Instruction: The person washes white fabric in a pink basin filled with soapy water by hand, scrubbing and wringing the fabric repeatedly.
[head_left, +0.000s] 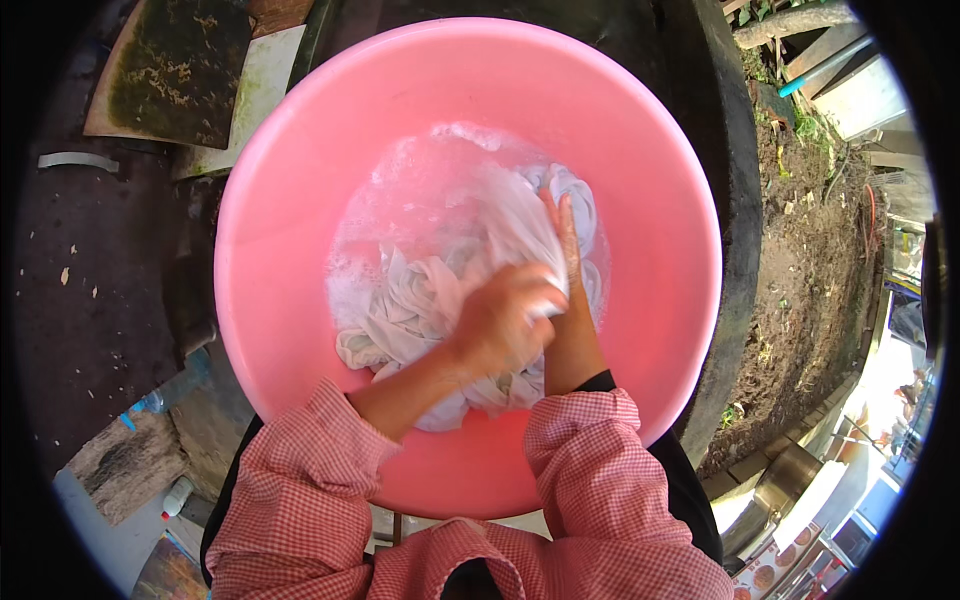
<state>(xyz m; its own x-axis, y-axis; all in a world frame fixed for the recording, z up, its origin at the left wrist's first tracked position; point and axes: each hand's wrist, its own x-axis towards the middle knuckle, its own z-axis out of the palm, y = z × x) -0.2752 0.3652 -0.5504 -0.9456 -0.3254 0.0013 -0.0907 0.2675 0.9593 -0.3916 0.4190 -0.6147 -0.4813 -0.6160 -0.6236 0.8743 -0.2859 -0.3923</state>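
A large pink plastic basin holds soapy water and a wet, whitish cloth bunched up in it. My left hand, blurred by motion, is closed on a gathered part of the cloth near the middle of the basin. Just right of it, my right hand is upright with its fingers extended, against the stretched cloth; its palm side is partly hidden by the fabric. More cloth, pale bluish, lies beyond and to the right of my right hand. Suds float along the water's far edge.
A dark ledge runs along the basin's right side, with soil beyond it. At the upper left lies a stained board on a dark surface. A white bottle is at the lower left, and a metal pot at the lower right.
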